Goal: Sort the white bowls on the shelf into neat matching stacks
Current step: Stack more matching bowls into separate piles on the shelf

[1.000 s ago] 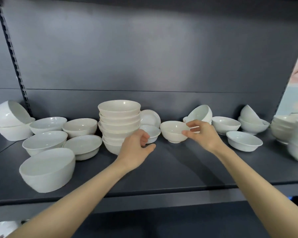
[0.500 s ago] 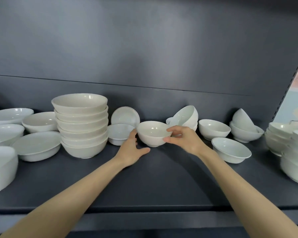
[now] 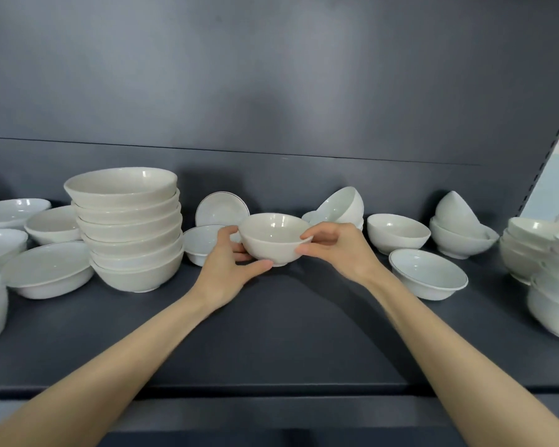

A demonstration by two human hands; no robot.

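Hands, seen from the head camera: my left hand [image 3: 226, 269] cups the small cream bowl [image 3: 275, 238] from its left, thumb curled under near the foot. My right hand [image 3: 339, 250] pinches its right rim and wall. The bowl is upright, mouth up, toward the back edge of the shelf [image 3: 288, 333]; I cannot tell if its foot has lifted. The tall stack of cream bowls [image 3: 126, 227], likely its match, stands to the left, nearer my left hand.
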